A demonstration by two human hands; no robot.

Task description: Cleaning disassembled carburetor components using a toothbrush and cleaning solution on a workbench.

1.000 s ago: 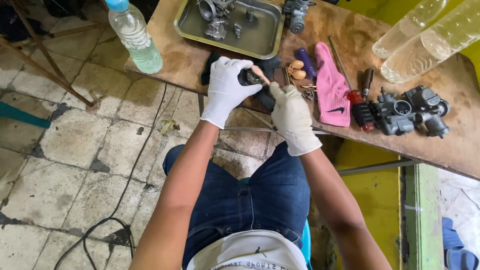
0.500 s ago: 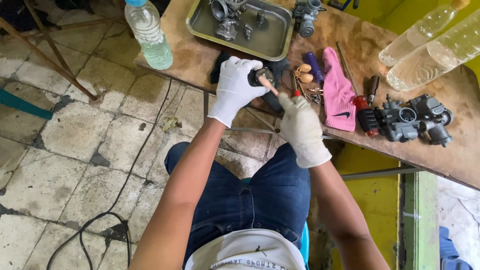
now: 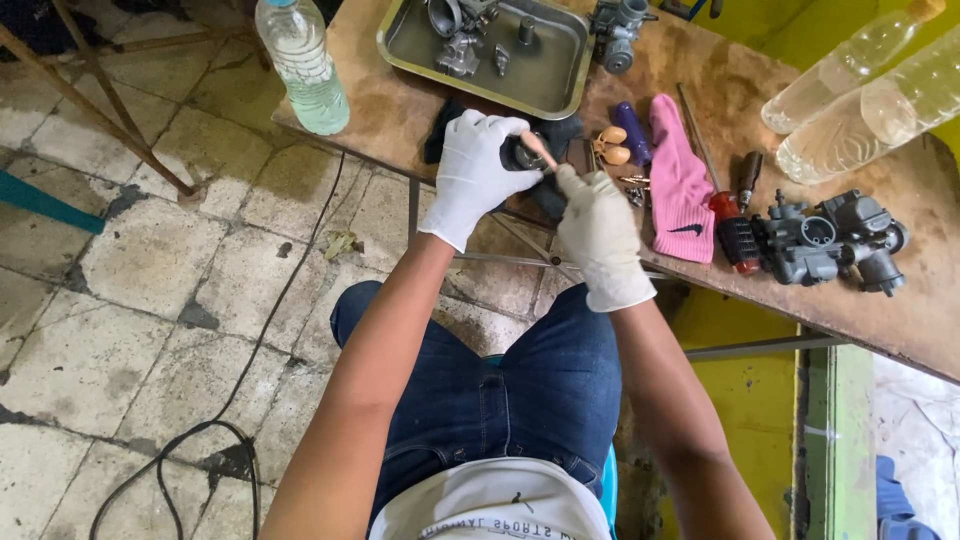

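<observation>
Both my hands wear white gloves and meet at the near edge of a worn wooden table (image 3: 400, 95). My left hand (image 3: 472, 172) grips a small dark round engine part (image 3: 520, 155). My right hand (image 3: 598, 232) holds a thin tool with a pale wooden handle (image 3: 540, 150), its tip resting on that part. A dark cloth (image 3: 565, 135) lies under and behind the part. Small brass pieces (image 3: 612, 145) sit just to the right of my hands.
A metal tray (image 3: 545, 75) with carburetor pieces stands behind my hands. A pink sock (image 3: 678, 180), a red-handled screwdriver (image 3: 715, 195) and a grey carburetor (image 3: 825, 240) lie to the right. Plastic bottles stand at left (image 3: 303, 65) and far right (image 3: 860, 60). A black cable (image 3: 250, 360) runs over the tiled floor.
Both hands stay together on the dark part, the tool's tip shifting slightly on it. The view has moved a little, so the table appears lower in frame.
</observation>
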